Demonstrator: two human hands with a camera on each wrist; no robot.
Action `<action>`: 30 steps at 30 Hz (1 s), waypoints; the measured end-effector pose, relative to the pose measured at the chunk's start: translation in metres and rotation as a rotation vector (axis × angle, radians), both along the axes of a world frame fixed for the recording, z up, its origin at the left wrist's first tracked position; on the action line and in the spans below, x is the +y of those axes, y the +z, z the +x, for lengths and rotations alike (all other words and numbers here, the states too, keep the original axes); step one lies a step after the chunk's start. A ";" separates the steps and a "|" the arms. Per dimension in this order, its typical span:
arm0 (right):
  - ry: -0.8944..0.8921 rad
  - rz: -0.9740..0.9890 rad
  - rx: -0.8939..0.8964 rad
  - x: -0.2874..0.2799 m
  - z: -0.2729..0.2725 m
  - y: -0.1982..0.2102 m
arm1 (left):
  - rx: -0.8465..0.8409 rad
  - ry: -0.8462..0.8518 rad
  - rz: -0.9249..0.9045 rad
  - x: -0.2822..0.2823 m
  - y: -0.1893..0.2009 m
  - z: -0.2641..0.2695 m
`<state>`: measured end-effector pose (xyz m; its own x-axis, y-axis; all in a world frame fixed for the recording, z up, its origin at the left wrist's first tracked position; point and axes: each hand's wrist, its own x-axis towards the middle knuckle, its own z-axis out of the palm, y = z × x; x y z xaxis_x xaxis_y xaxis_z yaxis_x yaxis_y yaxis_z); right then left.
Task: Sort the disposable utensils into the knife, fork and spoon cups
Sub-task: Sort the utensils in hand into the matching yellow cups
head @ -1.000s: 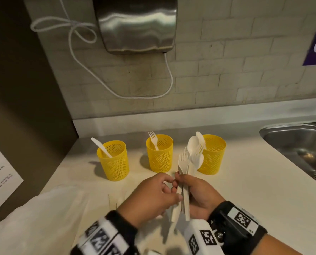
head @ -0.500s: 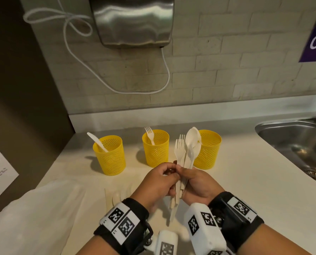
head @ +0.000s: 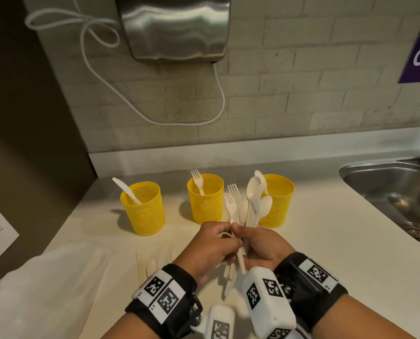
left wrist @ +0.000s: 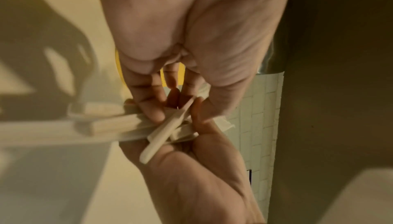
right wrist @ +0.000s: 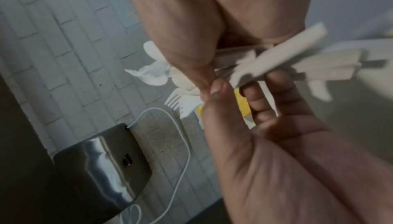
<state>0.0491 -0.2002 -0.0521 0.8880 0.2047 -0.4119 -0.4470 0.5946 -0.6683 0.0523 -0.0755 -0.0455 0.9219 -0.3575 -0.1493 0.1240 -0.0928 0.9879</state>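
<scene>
Three yellow mesh cups stand in a row on the counter: the left cup (head: 143,208) holds a knife, the middle cup (head: 206,199) a fork, the right cup (head: 278,201) a spoon. My right hand (head: 258,243) grips a bundle of white utensils (head: 243,209), forks and spoons pointing up, in front of the middle and right cups. My left hand (head: 211,245) is pressed against it and pinches the handle of one utensil (left wrist: 163,135) in the bundle. The wrist views show both thumbs meeting over the fanned handles (right wrist: 297,62).
A white plastic bag (head: 42,289) lies at the near left, with a few more utensils (head: 155,263) on the counter beside it. A steel sink (head: 395,199) is set in at the right. A hand dryer (head: 174,28) hangs above the cups.
Both hands with the bundle have stayed almost in place in front of the cups. The left hand's fingers have shifted on the handles, and the utensil heads have fanned apart a little.
</scene>
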 end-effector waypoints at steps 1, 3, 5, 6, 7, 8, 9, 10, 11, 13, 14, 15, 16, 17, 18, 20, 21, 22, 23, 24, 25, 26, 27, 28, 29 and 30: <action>0.002 -0.002 0.009 0.000 0.000 0.000 | 0.005 0.021 -0.007 -0.001 -0.002 0.001; 0.015 0.018 0.024 0.000 0.001 0.000 | 0.052 0.082 -0.036 -0.002 -0.006 0.004; 0.018 0.027 0.026 -0.001 0.001 0.000 | 0.118 0.104 -0.094 -0.003 -0.006 0.006; 0.013 0.035 0.022 -0.002 0.001 0.000 | 0.147 0.108 -0.120 -0.003 -0.006 0.008; 0.008 0.041 0.022 -0.002 0.001 0.000 | 0.171 0.110 -0.135 -0.002 -0.005 0.009; 0.002 0.045 0.027 -0.002 0.000 0.001 | 0.184 0.113 -0.141 -0.001 -0.004 0.011; -0.008 0.041 0.039 -0.002 0.000 0.002 | 0.186 0.119 -0.142 -0.001 -0.002 0.012; -0.022 0.037 0.053 -0.002 0.000 0.003 | 0.175 0.129 -0.137 0.001 0.000 0.013; -0.046 0.020 0.069 -0.003 0.001 0.003 | 0.143 0.146 -0.122 0.002 0.003 0.016; -0.119 -0.031 0.089 -0.008 0.003 0.002 | 0.000 0.221 -0.057 0.011 0.012 0.027; -0.153 -0.045 0.091 -0.011 0.003 0.001 | -0.102 0.271 -0.013 0.017 0.019 0.037; -0.174 -0.048 0.090 -0.014 0.004 -0.001 | -0.208 0.324 0.032 0.024 0.027 0.050; -0.185 -0.041 0.087 -0.017 0.004 -0.003 | -0.298 0.377 0.066 0.030 0.035 0.062; -0.190 -0.041 0.083 -0.019 0.004 -0.004 | -0.365 0.425 0.095 0.035 0.043 0.075; -0.195 -0.045 0.080 -0.021 0.003 -0.004 | -0.411 0.464 0.133 0.038 0.048 0.088; -0.198 -0.046 0.066 -0.022 0.002 -0.003 | -0.461 0.503 0.266 0.037 0.053 0.109; -0.193 -0.038 0.055 -0.022 0.002 -0.003 | -0.466 0.490 0.356 0.034 0.052 0.116; -0.183 -0.031 0.047 -0.022 0.002 -0.002 | -0.462 0.460 0.452 0.031 0.049 0.122; -0.172 -0.026 0.043 -0.023 0.002 -0.003 | -0.449 0.425 0.548 0.028 0.045 0.126; -0.160 -0.019 0.039 -0.024 0.003 -0.003 | -0.438 0.392 0.645 0.026 0.039 0.129; -0.151 -0.013 0.037 -0.025 0.003 -0.003 | -0.441 0.366 0.734 0.023 0.034 0.130; -0.145 -0.009 0.039 -0.027 0.004 -0.003 | -0.450 0.348 0.803 0.021 0.028 0.131; -0.142 -0.006 0.043 -0.028 0.004 -0.002 | -0.448 0.351 0.834 0.020 0.024 0.131; -0.139 -0.004 0.049 -0.028 0.004 -0.001 | -0.427 0.371 0.826 0.020 0.021 0.132; -0.134 -0.002 0.053 -0.028 0.004 0.001 | -0.390 0.392 0.797 0.021 0.020 0.130; -0.128 0.000 0.055 -0.028 0.004 0.002 | -0.360 0.416 0.761 0.022 0.021 0.128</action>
